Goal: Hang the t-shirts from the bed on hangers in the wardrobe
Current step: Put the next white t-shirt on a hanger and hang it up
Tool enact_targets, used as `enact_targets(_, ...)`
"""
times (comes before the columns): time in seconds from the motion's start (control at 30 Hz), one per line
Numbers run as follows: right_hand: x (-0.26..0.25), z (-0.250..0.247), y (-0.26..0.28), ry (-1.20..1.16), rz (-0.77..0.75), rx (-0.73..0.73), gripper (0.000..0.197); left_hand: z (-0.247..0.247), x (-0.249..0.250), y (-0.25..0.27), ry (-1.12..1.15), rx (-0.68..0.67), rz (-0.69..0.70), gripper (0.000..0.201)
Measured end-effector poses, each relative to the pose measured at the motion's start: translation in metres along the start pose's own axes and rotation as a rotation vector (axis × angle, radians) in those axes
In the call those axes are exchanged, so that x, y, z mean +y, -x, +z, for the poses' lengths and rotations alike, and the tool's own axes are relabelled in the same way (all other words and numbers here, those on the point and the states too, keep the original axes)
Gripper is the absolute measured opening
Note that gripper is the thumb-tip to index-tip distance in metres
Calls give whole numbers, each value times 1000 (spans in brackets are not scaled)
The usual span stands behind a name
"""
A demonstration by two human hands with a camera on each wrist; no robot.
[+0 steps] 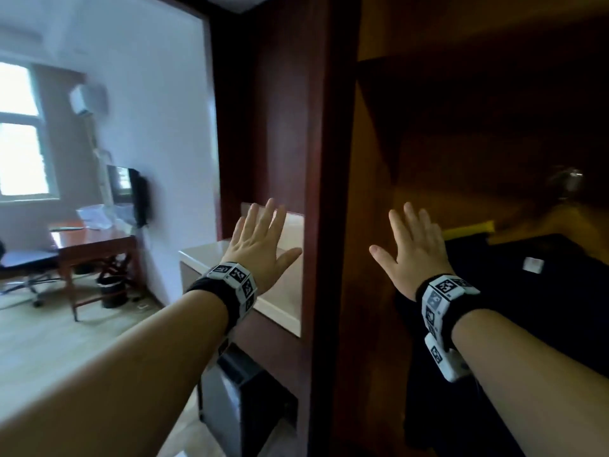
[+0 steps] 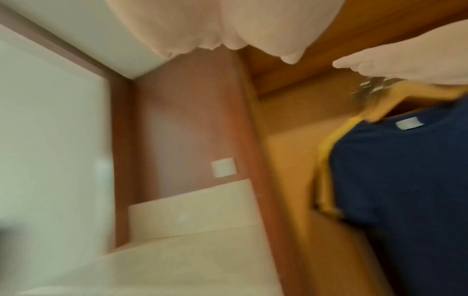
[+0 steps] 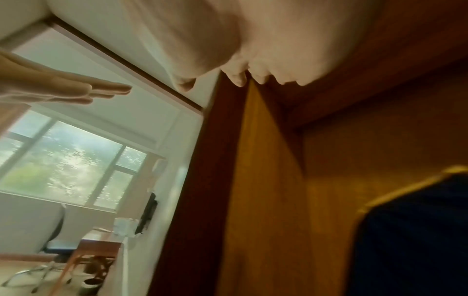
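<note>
Inside the wardrobe (image 1: 379, 199), at about four o'clock in our head view, a dark navy t-shirt (image 1: 543, 308) is hanging on a yellow wooden hanger (image 1: 474, 227). Its long axis is running down from the shoulders, and its neckline with a small white label (image 1: 533, 264) is pointing up toward the hanger's metal hook (image 1: 565, 183), which is blurred. We are holding both hands up, palms forward, fingers straight and spread, gripping nothing. Our right hand (image 1: 412, 252) is hovering just at nine o'clock of the shirt's near shoulder, apart from it. Our left hand (image 1: 260, 245) is hovering farther toward nine o'clock, across the dark red wardrobe post (image 1: 329, 192) and in front of a pale counter (image 1: 280, 305), well apart from the shirt. At about nine o'clock a desk (image 1: 95, 249) and a window (image 1: 19, 133) are showing.
</note>
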State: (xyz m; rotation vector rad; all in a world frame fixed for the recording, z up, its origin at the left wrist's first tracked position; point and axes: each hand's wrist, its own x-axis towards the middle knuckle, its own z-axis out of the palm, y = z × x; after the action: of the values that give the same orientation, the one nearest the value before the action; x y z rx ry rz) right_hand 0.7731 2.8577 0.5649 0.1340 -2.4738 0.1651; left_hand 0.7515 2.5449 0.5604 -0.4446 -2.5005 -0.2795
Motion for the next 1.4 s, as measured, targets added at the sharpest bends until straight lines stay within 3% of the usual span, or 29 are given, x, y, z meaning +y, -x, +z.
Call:
enact_targets(0.27,-218,53,-42,-110,-190,8,82,-93,-200,82,-187,-19,-231,86)
enact_targets(0.47,-321,86,-62,-147,-270,-58,81,-125,-293,135,-202,-19,-366,88)
enact_targets(0.83,-452,175,-133,-249,-378,-117,81,-110,-448,154,-252,12,-557,88)
enact_targets(1.2,-608,310,-293,-391,-489,-191,80,-117,-635,105,-389,-4,-739,85)
enact_targets(1.4,-723,398,-310,-438,-572,-384,81,-102,-727,150,-437,-124,-933,98)
